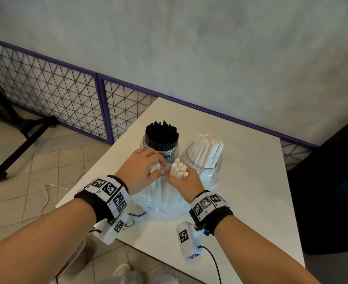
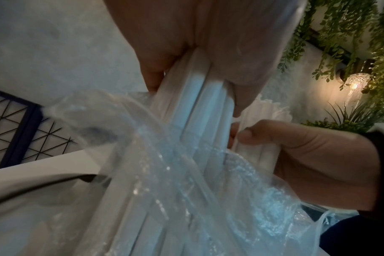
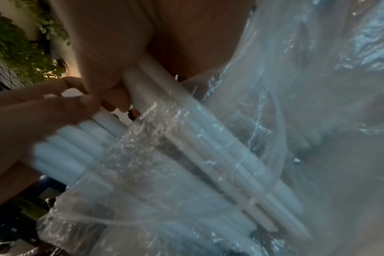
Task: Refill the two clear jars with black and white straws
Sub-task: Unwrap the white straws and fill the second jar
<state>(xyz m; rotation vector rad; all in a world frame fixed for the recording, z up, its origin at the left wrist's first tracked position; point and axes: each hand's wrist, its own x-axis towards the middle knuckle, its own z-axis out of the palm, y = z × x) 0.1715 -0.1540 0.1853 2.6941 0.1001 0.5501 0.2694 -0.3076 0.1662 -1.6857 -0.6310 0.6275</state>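
Two clear jars stand on the white table point(image 1: 251, 181). The left jar point(image 1: 148, 143) is packed with black straws point(image 1: 162, 133). The right jar point(image 1: 205, 162) holds white straws point(image 1: 209, 148) leaning to the right. In front of the jars sits a clear plastic bag point(image 1: 160, 203) of white straws. My right hand point(image 1: 184, 178) grips a bundle of white straws point(image 1: 178, 169) by its upper end, with the lower part still inside the bag point(image 3: 241, 155). My left hand point(image 1: 143, 169) grips a second bundle of white straws point(image 1: 155, 168), and these straws point(image 2: 193, 97) also run down into the bag point(image 2: 164, 181).
The table's left edge and near edge lie close to the bag. A purple-framed wire mesh fence point(image 1: 66, 93) runs behind the table. A black stand with casters point(image 1: 21, 140) is on the tiled floor at left. A dark panel point(image 1: 333, 181) stands at right.
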